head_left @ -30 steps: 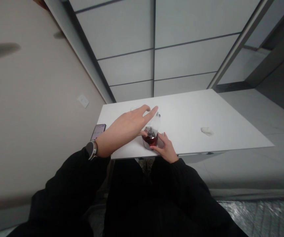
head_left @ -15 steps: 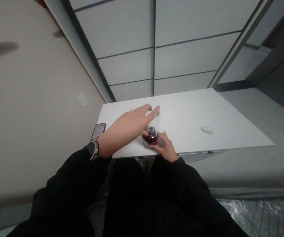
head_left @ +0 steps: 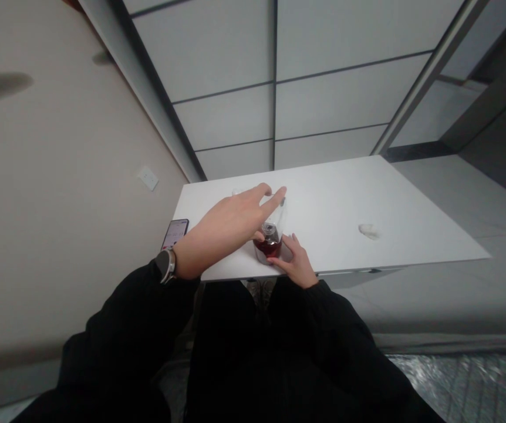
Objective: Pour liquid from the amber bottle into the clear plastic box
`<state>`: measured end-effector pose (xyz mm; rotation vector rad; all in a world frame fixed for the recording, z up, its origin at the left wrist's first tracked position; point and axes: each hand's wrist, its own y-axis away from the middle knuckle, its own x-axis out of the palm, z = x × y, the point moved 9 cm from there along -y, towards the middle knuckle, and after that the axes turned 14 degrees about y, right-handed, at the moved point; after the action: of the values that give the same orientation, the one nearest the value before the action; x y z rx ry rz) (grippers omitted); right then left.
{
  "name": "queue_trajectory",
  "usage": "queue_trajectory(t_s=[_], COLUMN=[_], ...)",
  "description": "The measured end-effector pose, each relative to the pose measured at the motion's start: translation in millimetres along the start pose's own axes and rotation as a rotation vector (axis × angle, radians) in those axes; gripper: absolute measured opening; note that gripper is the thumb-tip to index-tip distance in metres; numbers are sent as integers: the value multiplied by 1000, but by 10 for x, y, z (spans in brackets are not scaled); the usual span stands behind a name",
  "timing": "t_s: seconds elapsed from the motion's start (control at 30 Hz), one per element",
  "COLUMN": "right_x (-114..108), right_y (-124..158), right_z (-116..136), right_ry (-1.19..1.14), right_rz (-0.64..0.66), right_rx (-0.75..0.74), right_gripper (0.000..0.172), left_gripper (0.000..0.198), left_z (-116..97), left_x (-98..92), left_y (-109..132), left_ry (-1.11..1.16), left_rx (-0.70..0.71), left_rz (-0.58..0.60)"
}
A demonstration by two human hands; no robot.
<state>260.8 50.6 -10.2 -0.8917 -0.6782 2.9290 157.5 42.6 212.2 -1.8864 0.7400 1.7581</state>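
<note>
Two hands around a small glass of red liquid at the near edge of the desk.

We see the glass standing near the front edge of the white desk. Our right hand cups its near side, fingers touching it. Our left hand reaches over the top with long fingers stretched out, thumb at the rim; whether it grips we cannot tell. A phone lies at the desk's left edge, a crumpled tissue well to the right.
</note>
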Motion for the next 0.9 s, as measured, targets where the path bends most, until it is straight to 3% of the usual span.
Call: queue_trajectory(t_s=[0.23,0.4,0.5,0.63,0.77,0.9], right_x=[-1,-2,-3,-24,-78,-146], right_y=[-16,-17,-9,20,56,82], right_z=[33,22,8,-26,-25,27], right_ry=[-13,-20,-12,13,47,82], right_rz=[32,45,41,6,-40,-95], right_rx=[-9,-4,7,34,46,24], right_gripper=[78,79,79,79,76,71], left_gripper=[107,74,70,69,74,63], left_z=[442,642,734,1014,1199,1202], left_x=[197,323,322,441,589,744], left_y=[205,325,336,251,47,-233], left_ry=[88,335,462,690,792,631], left_rx=[-46,2,22,-61,-81,-66], left_rz=[-88,-253,-393,-500,-508,-376])
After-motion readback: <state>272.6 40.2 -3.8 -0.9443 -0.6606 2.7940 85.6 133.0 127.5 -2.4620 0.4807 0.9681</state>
